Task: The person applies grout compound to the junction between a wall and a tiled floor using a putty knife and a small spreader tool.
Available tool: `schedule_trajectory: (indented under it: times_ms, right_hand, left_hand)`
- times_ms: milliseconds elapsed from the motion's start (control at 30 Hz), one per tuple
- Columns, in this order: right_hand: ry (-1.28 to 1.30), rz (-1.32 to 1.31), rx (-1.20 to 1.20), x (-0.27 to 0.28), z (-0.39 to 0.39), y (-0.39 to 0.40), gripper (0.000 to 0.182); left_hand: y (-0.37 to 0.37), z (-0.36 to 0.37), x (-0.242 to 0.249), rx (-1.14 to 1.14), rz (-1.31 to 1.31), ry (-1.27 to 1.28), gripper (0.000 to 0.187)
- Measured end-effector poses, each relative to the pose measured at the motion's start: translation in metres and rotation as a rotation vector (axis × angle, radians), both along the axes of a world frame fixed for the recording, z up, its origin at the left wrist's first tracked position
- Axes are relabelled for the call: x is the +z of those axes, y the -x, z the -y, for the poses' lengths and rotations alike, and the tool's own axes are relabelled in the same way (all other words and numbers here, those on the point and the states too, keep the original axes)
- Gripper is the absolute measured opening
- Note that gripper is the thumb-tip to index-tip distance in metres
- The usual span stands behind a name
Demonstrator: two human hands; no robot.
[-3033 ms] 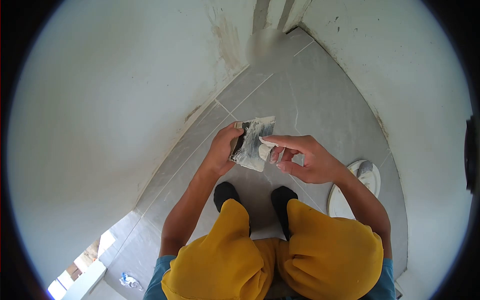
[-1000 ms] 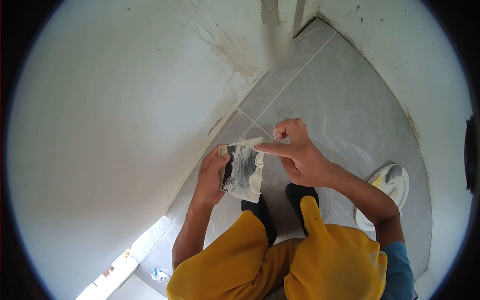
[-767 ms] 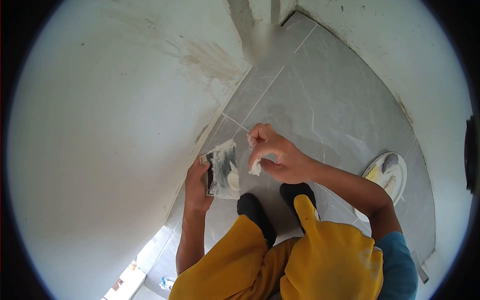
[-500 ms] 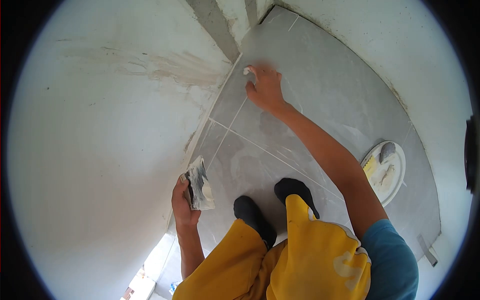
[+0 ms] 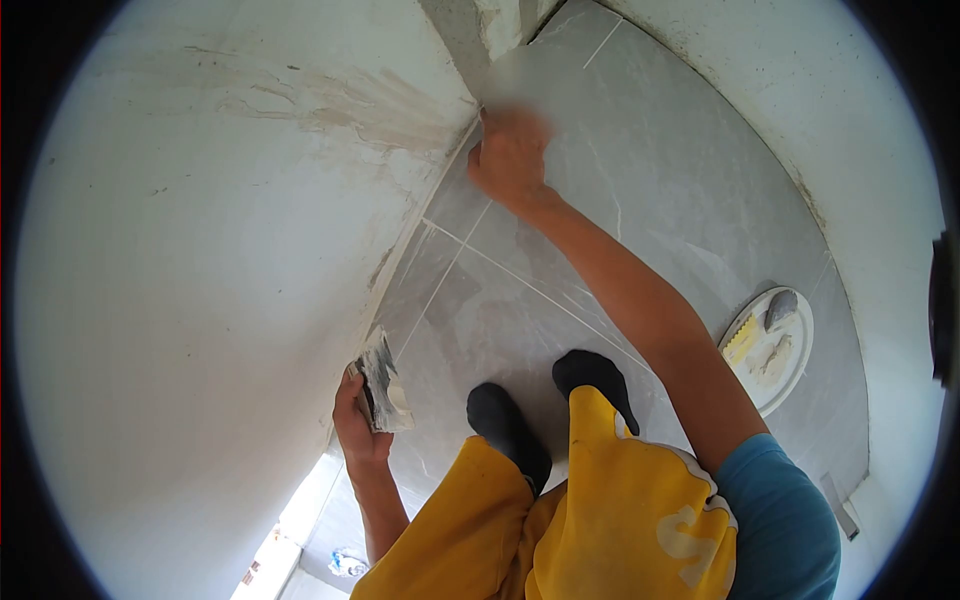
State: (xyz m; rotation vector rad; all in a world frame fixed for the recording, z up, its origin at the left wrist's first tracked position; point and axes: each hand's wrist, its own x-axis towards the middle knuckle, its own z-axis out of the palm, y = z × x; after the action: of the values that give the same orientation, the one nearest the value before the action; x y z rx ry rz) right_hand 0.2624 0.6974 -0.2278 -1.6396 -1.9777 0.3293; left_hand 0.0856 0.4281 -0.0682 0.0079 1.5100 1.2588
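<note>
My left hand (image 5: 358, 425) grips a wide, flat scraper (image 5: 383, 385) close to the wall; its dark face is smeared with white paste. Stretched out far ahead, my right hand (image 5: 512, 165) is at the floor beside the foot of the left wall, near the wall's corner. Its thumb and part of a finger show, but the other fingers are blurred, and whatever they may hold is hidden. Beneath it lies the grey tiled floor (image 5: 540, 245) with white joint lines.
A round white lid-like tray (image 5: 795, 350) with paste, a grey lump (image 5: 780, 310) and a yellow notched piece (image 5: 741, 341) is to the right. White walls (image 5: 200, 250) enclose the floor. My dark-socked feet (image 5: 508, 430) stand on the tiles. A crumpled plastic piece (image 5: 347, 563) lies bottom left.
My right hand has moved left and forward, closer to the wall's corner; the white dab at its fingertip is out of sight. My left hand with the scraper has shifted slightly left and down.
</note>
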Motion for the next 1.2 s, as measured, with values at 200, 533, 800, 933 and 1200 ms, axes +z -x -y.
schedule_trajectory:
  times_ms: [200, 533, 800, 933, 1200]
  right_hand:
    - [0.040, -0.014, 0.101, 0.005, 0.043, 0.023, 0.047]
    - [0.169, -0.036, -0.055, 0.000, -0.035, -0.022, 0.054]
    - [0.145, 0.033, 0.055, -0.004, 0.009, 0.008, 0.055]
    - [0.176, -0.002, 0.156, -0.002, 0.043, 0.028, 0.058]
    - [0.496, -0.223, 0.510, 0.043, 0.102, 0.022, 0.058]
  left_hand:
    - [0.008, 0.006, -0.005, -0.031, 0.019, -0.018, 0.043]
    - [0.007, 0.008, -0.001, -0.022, 0.014, -0.018, 0.044]
    - [-0.002, -0.001, 0.008, 0.022, -0.042, 0.017, 0.036]
    - [-0.001, -0.001, 0.007, 0.031, -0.043, 0.006, 0.035]
    - [-0.005, -0.005, 0.005, 0.020, -0.009, -0.012, 0.033]
